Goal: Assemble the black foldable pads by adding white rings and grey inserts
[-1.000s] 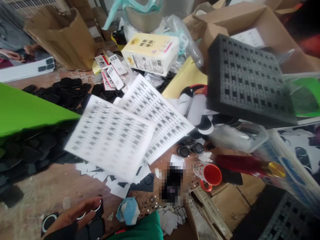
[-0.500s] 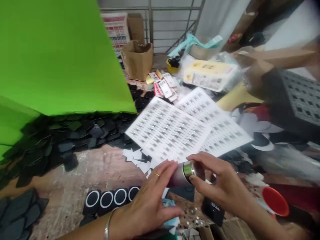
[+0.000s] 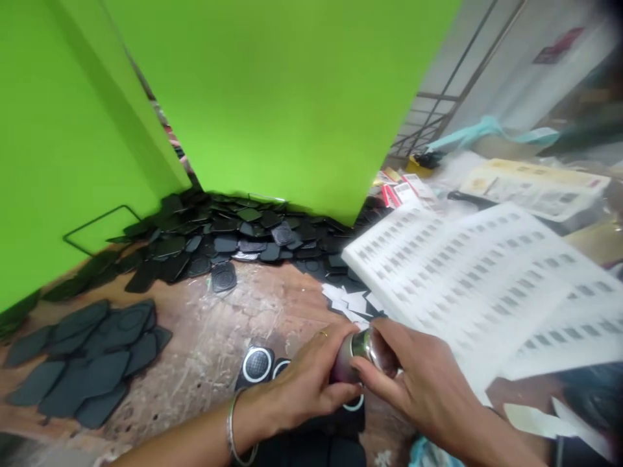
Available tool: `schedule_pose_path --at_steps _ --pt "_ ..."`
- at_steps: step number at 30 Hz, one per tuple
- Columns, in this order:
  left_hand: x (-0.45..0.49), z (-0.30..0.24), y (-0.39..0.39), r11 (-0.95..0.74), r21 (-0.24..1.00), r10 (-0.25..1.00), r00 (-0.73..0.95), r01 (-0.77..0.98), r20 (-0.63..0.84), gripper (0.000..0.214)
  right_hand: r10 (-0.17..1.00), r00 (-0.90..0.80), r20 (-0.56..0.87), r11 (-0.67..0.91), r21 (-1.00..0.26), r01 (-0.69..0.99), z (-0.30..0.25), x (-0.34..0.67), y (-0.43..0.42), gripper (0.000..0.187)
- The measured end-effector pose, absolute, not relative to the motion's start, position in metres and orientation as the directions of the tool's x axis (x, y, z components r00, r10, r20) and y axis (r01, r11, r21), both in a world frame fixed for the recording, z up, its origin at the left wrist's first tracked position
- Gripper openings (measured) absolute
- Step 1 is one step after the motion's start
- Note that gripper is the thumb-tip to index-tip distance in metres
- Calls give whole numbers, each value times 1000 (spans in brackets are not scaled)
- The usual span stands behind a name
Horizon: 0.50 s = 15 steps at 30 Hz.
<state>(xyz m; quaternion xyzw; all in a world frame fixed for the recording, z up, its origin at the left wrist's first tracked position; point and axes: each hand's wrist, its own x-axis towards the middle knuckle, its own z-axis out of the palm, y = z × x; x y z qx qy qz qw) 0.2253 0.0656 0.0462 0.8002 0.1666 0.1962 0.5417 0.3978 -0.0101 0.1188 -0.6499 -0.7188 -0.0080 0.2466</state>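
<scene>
Between my two hands, in the head view, is a small cylinder (image 3: 343,362) with a greyish-purple body and a shiny metal end; it could be a bottle or can, but fingers cover much of it. My left hand (image 3: 309,373) is closed around the body. The metal end sits in the grip of my right hand (image 3: 423,373), thumb in front. Under and beside my left hand lie black rounded-square pads with white rings (image 3: 257,364), partly hidden by my forearm.
Green panels (image 3: 272,97) stand at the back, with a long heap of black pads (image 3: 224,243) at their foot. Another pile of black pads (image 3: 92,357) lies at left. White sheets of printed labels (image 3: 467,272) spread at right, near white paper scraps (image 3: 348,299).
The view has swung left, bringing more green panel and the left pile in. My left hand's fingers, stretched along the cylinder before, now wrap around it. My right hand keeps hold of the metal end.
</scene>
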Motion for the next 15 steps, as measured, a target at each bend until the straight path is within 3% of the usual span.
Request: schedule_pose_path --at_steps 3,6,9,13,15 --pt "197 39 57 -331 944 453 878 6 153 69 933 -168 317 275 -332 902 115 377 -19 29" --pt "170 37 42 -267 964 433 892 -8 127 72 937 -311 157 349 -442 827 123 365 -38 21" --pt "150 37 24 -154 988 473 878 -3 76 69 902 -430 42 393 -489 778 134 359 -60 42" --pt "138 33 0 -97 995 587 808 8 51 72 952 -294 81 298 -454 840 128 340 -76 60" --pt "136 28 -10 -147 988 637 768 43 62 72 988 -135 69 152 -405 902 117 324 -76 48"
